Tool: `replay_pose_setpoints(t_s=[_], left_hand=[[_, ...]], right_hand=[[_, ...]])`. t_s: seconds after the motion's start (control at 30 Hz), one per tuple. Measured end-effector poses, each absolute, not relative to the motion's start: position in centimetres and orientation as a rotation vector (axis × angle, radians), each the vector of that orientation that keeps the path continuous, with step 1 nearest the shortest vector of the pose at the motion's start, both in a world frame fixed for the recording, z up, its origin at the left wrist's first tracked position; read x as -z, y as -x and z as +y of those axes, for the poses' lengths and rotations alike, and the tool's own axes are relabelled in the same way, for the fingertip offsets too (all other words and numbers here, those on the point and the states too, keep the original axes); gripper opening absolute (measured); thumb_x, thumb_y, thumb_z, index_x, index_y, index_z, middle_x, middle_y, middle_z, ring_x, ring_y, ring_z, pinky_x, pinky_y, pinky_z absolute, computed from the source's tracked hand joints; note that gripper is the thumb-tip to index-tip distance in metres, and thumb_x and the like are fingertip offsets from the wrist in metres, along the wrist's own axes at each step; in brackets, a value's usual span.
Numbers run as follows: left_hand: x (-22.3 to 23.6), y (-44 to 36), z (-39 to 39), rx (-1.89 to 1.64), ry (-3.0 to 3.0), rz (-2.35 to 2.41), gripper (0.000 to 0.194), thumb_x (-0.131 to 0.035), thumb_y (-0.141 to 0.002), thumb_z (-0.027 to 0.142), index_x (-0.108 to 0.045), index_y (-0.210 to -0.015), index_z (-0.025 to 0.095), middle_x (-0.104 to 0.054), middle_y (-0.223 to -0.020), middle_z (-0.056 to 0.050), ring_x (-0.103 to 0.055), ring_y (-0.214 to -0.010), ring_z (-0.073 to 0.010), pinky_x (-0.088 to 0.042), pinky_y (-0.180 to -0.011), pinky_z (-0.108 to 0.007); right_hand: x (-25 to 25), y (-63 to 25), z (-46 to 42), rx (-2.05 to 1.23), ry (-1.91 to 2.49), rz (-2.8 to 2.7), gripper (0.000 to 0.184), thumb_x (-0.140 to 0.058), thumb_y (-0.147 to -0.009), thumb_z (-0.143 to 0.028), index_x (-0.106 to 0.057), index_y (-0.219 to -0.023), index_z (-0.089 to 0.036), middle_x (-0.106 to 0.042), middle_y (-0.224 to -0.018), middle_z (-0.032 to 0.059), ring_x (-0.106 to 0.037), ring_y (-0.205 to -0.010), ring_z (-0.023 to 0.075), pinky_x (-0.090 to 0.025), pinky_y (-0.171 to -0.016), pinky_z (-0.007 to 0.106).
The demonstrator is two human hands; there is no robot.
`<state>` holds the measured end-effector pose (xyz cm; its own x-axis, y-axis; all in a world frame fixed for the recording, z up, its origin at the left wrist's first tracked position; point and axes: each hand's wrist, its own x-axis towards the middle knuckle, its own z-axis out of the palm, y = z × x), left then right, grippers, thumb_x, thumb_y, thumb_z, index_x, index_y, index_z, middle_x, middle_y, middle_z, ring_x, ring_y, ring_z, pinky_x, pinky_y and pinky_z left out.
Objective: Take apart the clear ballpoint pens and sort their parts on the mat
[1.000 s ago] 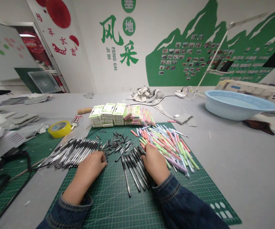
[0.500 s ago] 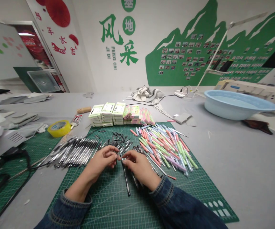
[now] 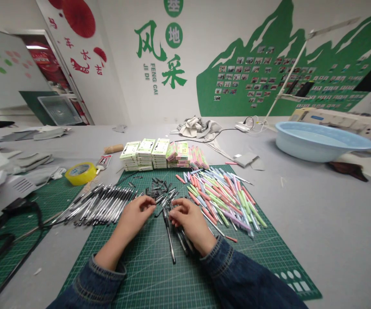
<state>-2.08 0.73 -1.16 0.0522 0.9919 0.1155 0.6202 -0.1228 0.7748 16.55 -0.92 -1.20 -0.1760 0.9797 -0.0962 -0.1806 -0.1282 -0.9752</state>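
Note:
Both hands rest on a green cutting mat [image 3: 159, 274] amid pen parts. My left hand [image 3: 135, 216] has its fingers curled in a pinch at the edge of a scatter of small black pen parts [image 3: 159, 191]; what it pinches is too small to name. My right hand [image 3: 188, 221] lies over a bunch of black pen refills [image 3: 171, 240], fingers bent and pressed on them. A row of black-and-clear pens [image 3: 98, 204] lies to the left. A heap of pastel pen barrels [image 3: 227, 197] lies to the right.
Stacks of small green and pink boxes [image 3: 159, 154] stand at the mat's far edge. A yellow tape roll [image 3: 80, 173] is at the left, a light blue basin [image 3: 320, 139] at the far right. Cloth pieces, cables and a second mat lie at the left.
A second ago the hands were apart, the right one on the refills near the pastel barrels. They came together at the middle; now the left has drawn slightly back toward the black parts.

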Motion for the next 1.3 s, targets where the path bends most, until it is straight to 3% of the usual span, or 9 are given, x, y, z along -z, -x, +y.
replay_pose_setpoints(t_s=[0.13, 0.37, 0.73, 0.97, 1.3], left_hand=[[1.7, 3.8, 1.4, -0.667, -2.087, 1.874, 0.015, -0.053, -0.075, 0.028, -0.065, -0.08, 0.021, -0.064, -0.079, -0.002, -0.058, -0.075, -0.0186, -0.042, -0.07, -0.028], [0.4, 8.7, 2.1, -0.557, -1.928, 2.326, 0.02, -0.051, -0.077, 0.032, -0.067, -0.08, 0.022, -0.069, -0.087, -0.004, -0.06, -0.079, -0.0205, -0.04, -0.068, -0.027], [0.8, 8.2, 2.0, -0.363, -1.959, 2.311, 0.018, -0.053, -0.075, 0.032, -0.068, -0.077, 0.022, -0.069, -0.082, -0.004, -0.06, -0.077, -0.0201, -0.038, -0.064, -0.026], [1.6, 7.6, 2.6, -0.42, -2.069, 2.275, 0.024, -0.051, -0.078, 0.027, -0.068, -0.094, 0.025, -0.066, -0.086, -0.003, -0.059, -0.079, -0.0191, -0.04, -0.069, -0.026], [1.9, 7.6, 2.8, -0.422, -2.041, 2.308, 0.026, -0.048, -0.08, 0.028, -0.066, -0.098, 0.023, -0.066, -0.095, -0.006, -0.06, -0.084, -0.0217, -0.042, -0.071, -0.029]], right_hand=[[1.3, -16.7, -0.7, -1.425, 1.108, -1.135, 0.02, -0.064, -0.067, -0.023, -0.059, -0.085, -0.015, -0.062, -0.064, -0.0019, -0.054, -0.052, 0.0111, -0.041, -0.051, 0.023], [1.6, -16.8, -0.6, -1.4, 1.102, -1.172, 0.018, -0.062, -0.069, -0.023, -0.059, -0.085, -0.016, -0.061, -0.063, -0.0018, -0.054, -0.053, 0.0124, -0.041, -0.051, 0.025], [1.5, -16.7, -0.7, -1.405, 1.101, -1.171, 0.016, -0.063, -0.068, -0.024, -0.058, -0.082, -0.017, -0.061, -0.065, -0.0013, -0.055, -0.054, 0.0127, -0.042, -0.052, 0.025], [1.7, -16.6, -0.8, -1.413, 1.084, -1.183, 0.014, -0.061, -0.07, -0.023, -0.059, -0.082, -0.017, -0.06, -0.066, -0.0016, -0.054, -0.054, 0.0119, -0.041, -0.051, 0.024], [1.3, -16.6, -0.9, -1.417, 1.097, -1.177, 0.012, -0.062, -0.069, -0.022, -0.059, -0.08, -0.018, -0.061, -0.063, -0.0019, -0.055, -0.054, 0.013, -0.042, -0.052, 0.025]])
